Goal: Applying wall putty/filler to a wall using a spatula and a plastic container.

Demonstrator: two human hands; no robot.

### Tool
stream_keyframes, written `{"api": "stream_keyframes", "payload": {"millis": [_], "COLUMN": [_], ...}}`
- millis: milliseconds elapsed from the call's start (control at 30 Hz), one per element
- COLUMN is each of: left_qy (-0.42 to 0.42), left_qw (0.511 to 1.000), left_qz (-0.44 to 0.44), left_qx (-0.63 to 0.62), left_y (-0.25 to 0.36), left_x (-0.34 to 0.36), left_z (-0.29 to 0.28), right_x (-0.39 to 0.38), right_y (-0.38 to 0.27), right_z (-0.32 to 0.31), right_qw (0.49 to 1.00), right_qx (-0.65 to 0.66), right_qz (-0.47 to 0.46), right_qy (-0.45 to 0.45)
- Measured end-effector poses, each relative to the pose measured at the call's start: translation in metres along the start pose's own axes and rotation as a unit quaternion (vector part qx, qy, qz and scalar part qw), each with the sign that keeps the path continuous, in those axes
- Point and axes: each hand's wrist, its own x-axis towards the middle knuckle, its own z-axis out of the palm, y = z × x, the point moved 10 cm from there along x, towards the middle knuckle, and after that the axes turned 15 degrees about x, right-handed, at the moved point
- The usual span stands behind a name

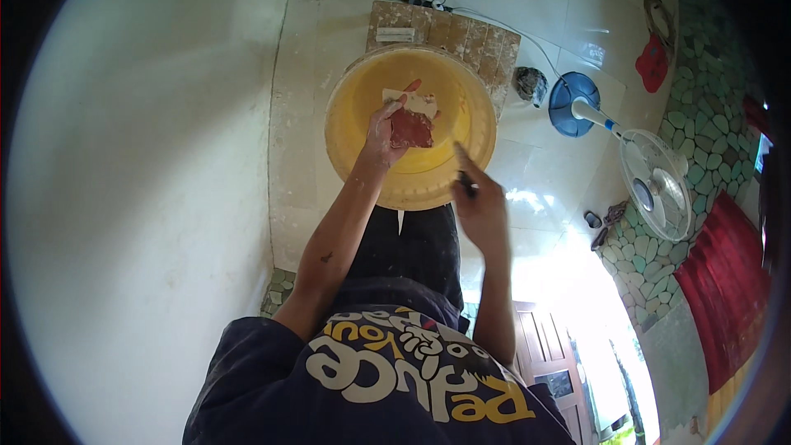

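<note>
Over a round yellow basin (339,140), my left hand (384,127) is closed on a flat dark red piece (412,129) with ragged edges. Against its upper side lies a whitish part (422,104); whether the two are joined I cannot tell. My right hand (482,202) is closed around the black handle of a thin tool (468,185) at the basin's near right rim. Its narrow front end points toward the basin and is smeared by motion, so its kind is unclear. A gap separates the tool from the red piece.
Behind the basin lies a tiled or slatted brown board (482,45) with white smears and a small white bar (395,34). A power strip (428,3) trails cords. At right are a dark bundle (531,85) and a fan (657,185). A pale wall (165,156) rises at left.
</note>
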Motion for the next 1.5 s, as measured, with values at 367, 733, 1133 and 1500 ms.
{"api": "stream_keyframes", "payload": {"millis": [367, 733, 1133, 1500], "left_qy": [0.086, 0.168, 0.156, 0.164], "left_qw": [0.99, 0.982, 0.981, 0.98], "left_qz": [0.062, 0.022, 0.028, 0.007], "left_qx": [0.091, 0.079, 0.109, 0.116], "left_y": [0.002, -0.022, -0.023, -0.04], "left_x": [-0.015, -0.005, -0.022, -0.025], "left_z": [-0.001, -0.037, -0.04, -0.05], "right_x": [0.002, 0.034, 0.004, 0.007], "right_y": [0.028, 0.044, 0.051, 0.049], "right_z": [0.088, 0.105, 0.096, 0.099], "right_qw": [0.948, 0.98, 0.969, 0.974], "right_qx": [-0.274, -0.174, -0.217, -0.179], "right_qz": [0.144, 0.099, 0.104, 0.133], "right_qy": [-0.075, 0.004, -0.053, -0.032]}}
